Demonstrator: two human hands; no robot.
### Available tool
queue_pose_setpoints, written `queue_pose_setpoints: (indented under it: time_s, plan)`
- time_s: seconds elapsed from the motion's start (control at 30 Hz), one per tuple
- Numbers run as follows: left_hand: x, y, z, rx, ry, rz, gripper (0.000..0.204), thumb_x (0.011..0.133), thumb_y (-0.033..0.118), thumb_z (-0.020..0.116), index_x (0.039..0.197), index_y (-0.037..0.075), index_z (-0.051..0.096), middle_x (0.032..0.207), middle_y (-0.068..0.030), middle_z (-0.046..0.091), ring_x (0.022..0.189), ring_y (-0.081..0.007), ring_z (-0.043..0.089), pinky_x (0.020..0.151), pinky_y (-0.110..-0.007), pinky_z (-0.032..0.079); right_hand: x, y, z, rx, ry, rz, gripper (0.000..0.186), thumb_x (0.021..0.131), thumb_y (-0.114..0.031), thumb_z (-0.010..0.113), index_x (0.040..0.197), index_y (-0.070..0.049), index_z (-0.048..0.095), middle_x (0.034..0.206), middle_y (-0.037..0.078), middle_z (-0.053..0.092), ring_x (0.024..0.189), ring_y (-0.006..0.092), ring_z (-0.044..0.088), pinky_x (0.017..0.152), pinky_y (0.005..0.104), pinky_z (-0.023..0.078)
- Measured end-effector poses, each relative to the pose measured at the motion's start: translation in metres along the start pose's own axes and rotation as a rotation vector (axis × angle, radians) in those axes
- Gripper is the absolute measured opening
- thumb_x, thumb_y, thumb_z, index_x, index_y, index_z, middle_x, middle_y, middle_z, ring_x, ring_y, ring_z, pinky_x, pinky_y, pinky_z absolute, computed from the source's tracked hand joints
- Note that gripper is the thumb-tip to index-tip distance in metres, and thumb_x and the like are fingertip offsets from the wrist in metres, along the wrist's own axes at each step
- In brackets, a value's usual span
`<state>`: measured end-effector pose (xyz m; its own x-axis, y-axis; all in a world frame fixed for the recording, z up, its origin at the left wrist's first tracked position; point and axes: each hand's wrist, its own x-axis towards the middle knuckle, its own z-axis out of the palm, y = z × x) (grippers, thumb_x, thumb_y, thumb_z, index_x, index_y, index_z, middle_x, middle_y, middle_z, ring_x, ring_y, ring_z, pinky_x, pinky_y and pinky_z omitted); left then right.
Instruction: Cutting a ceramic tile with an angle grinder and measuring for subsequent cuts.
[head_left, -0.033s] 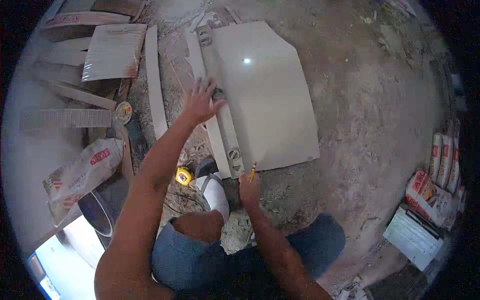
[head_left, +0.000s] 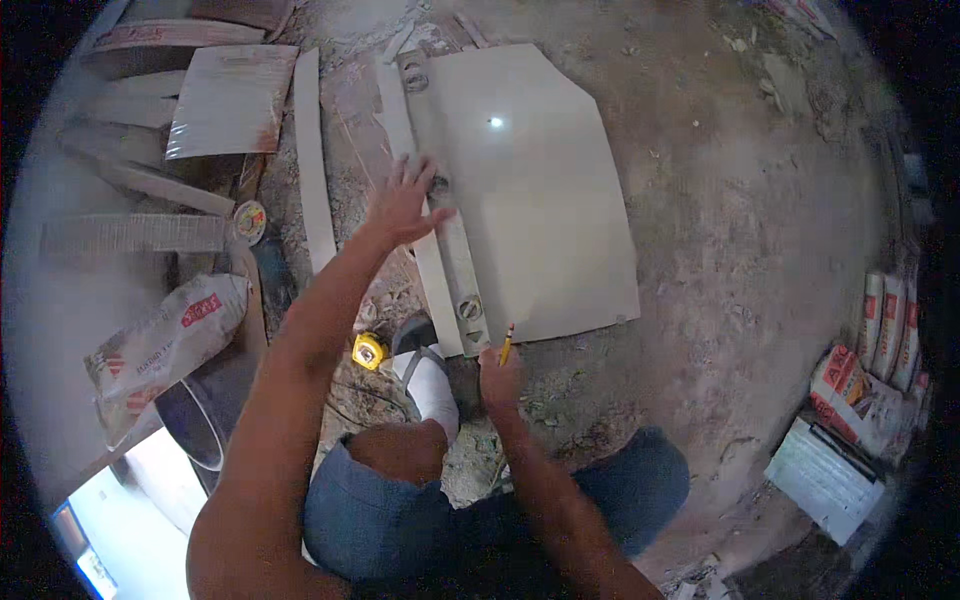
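A large pale board [head_left: 550,210] with one cut-off far corner lies flat on the ground in front of me. Along its left side runs a long spirit level [head_left: 456,252] with round vial windows. My left hand [head_left: 402,208] rests across the middle of the level, fingers spread and thumb stretched out to the right. At the level's near end is my right hand [head_left: 500,380], its fingers closed round a yellow pencil [head_left: 505,348] that points up. Its knuckles are close to the level's tip; whether they touch it I cannot tell.
A yellow tape measure [head_left: 368,351] lies left of my foot [head_left: 432,385]. A narrow pale strip [head_left: 312,160] and a wrapped stack of panels [head_left: 232,102] are on the left, with a printed sack [head_left: 170,345] nearer. Packaged bags [head_left: 872,330] and a light box [head_left: 825,478] stand right.
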<state>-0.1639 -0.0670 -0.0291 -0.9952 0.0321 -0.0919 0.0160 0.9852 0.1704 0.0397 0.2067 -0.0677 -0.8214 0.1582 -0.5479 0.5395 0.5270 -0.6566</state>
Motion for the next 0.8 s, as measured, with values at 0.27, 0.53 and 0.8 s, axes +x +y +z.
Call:
queue_pose_setpoints:
  time_s: [0.27, 0.53, 0.8]
  plan:
    - [0.031, 0.025, -0.047, 0.285, -0.464, 0.097, 0.106, 0.062, 0.078, 0.07, 0.132, 0.0, 0.057, 0.152, -0.0207, 0.034, 0.144, -0.0408, 0.025, 0.112, -0.066, 0.02, 0.004, 0.009, -0.003, 0.047, -0.079, 0.016, 0.035, 0.089, -0.034, 0.065, 0.092, 0.001, 0.06, 0.078, 0.011, 0.065, 0.077, 0.0274, 0.065, 0.071, 0.0412, 0.049]
    - [0.023, 0.038, -0.028, 0.457, -0.458, 0.019, 0.125, 0.058, 0.074, 0.076, 0.145, -0.006, 0.036, 0.156, -0.0251, 0.025, 0.145, -0.0427, 0.02, 0.111, -0.071, 0.015, 0.011, 0.016, -0.008, -0.017, -0.104, -0.158, 0.041, 0.089, -0.038, 0.064, 0.098, 0.002, 0.06, 0.082, 0.016, 0.068, 0.082, 0.0328, 0.067, 0.075, 0.042, 0.05]
    - [0.031, 0.053, -0.038, 0.324, -0.575, -0.057, 0.139, 0.055, 0.069, 0.081, 0.152, -0.007, 0.015, 0.159, -0.0274, 0.01, 0.148, -0.0443, 0.01, 0.112, -0.069, 0.014, 0.03, -0.008, -0.046, -0.206, -0.118, -0.033, 0.035, 0.088, -0.032, 0.063, 0.087, 0.002, 0.059, 0.086, 0.017, 0.063, 0.08, 0.0302, 0.062, 0.074, 0.041, 0.048]
